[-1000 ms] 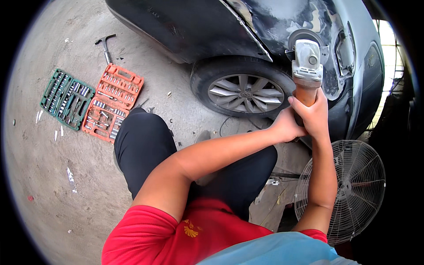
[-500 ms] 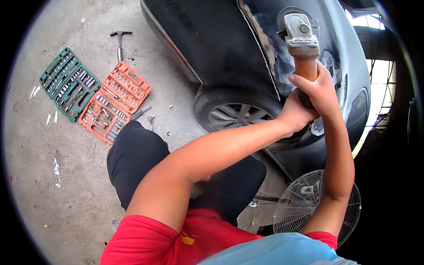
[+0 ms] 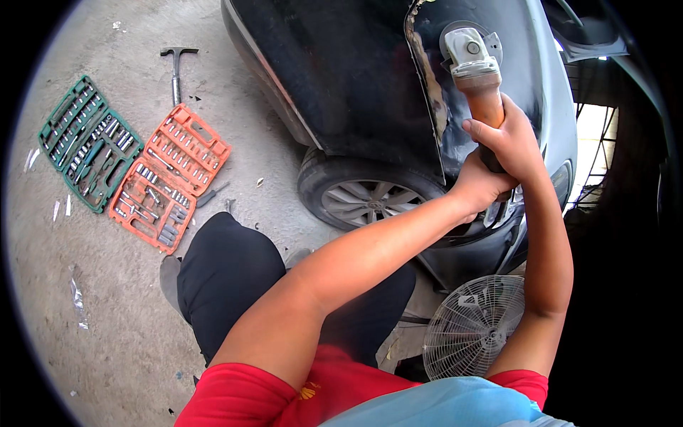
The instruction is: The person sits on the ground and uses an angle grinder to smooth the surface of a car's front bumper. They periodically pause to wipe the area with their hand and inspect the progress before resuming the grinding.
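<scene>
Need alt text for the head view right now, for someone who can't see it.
Both hands, left hand and right hand, grip an angle grinder held against a dark car's fender above the front wheel. Two open socket sets and a hammer lie on the concrete floor; a fan sits at lower right.

The angle grinder (image 3: 475, 71) sits against the car's fender (image 3: 498, 43), above the wheel (image 3: 363, 199). Two open socket cases (image 3: 135, 167) lie on the floor to the left, a hammer (image 3: 176, 67) behind them, a fan (image 3: 473, 327) at the right.
</scene>
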A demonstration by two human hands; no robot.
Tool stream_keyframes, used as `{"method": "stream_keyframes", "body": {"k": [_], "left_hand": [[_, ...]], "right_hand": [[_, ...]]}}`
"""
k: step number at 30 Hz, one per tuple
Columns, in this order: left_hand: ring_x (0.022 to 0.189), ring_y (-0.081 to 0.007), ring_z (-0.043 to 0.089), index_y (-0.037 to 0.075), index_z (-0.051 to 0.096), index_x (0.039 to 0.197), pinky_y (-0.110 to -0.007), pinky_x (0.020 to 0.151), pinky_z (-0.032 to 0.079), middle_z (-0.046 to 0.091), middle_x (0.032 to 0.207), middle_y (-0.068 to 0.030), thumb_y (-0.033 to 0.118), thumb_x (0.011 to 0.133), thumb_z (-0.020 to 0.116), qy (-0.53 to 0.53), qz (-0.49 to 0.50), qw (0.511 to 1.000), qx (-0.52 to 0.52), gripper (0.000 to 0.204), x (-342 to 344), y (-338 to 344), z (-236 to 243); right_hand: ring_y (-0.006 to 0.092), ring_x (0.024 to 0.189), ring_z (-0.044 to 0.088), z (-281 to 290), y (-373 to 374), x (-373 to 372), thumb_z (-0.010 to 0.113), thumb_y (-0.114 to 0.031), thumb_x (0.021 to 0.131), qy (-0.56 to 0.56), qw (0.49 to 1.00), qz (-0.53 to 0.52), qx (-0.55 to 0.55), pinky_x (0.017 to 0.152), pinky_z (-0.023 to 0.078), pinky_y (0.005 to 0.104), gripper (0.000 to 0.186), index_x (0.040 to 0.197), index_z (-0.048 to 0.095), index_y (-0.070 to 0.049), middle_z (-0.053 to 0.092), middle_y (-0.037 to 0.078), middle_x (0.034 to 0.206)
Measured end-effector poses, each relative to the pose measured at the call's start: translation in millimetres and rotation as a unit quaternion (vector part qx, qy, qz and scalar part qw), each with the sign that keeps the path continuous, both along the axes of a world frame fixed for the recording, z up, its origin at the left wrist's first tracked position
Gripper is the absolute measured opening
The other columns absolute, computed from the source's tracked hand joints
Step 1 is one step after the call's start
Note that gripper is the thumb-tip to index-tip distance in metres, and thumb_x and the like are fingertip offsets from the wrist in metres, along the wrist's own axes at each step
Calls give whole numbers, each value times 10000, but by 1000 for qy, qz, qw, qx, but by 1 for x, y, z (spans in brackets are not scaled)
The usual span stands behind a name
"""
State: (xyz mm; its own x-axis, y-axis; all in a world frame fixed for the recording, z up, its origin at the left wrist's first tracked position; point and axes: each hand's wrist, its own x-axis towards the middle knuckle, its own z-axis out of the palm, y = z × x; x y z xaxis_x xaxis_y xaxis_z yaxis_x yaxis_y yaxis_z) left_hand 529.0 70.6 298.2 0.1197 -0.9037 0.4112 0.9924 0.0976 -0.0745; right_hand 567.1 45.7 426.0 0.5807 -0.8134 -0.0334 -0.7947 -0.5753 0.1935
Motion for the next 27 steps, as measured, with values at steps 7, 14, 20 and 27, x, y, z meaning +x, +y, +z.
{"method": "stream_keyframes", "body": {"k": [7,14,20,27], "left_hand": [[662,-84,609,42,690,1094,-299,554,424,686,866,9,32,919,837,35,9,999,9,229,15,3,3],[657,-97,614,36,685,1072,-312,559,433,685,865,2,43,930,822,29,2,999,39,197,19,4,2],[643,-106,597,46,682,1068,-314,552,430,673,858,1,31,917,818,42,11,999,26,204,22,-1,0],[655,-105,605,48,693,1063,-309,552,429,673,865,-2,11,905,822,39,17,998,40,207,36,-2,4]], "right_hand": [[235,931,709,0,-4,17,899,-419,865,26,999,18,6,912,576,414,614,1215,698,45,768,144,1013],[170,867,692,-5,-4,25,897,-403,873,24,999,-7,36,846,577,374,588,1191,692,47,749,98,970],[153,823,696,-9,-2,34,895,-387,884,-1,998,-9,63,812,580,345,537,1148,685,31,738,72,927],[138,801,688,-5,-6,43,904,-389,891,-16,997,8,70,793,577,330,524,1125,681,22,722,56,905]]}}
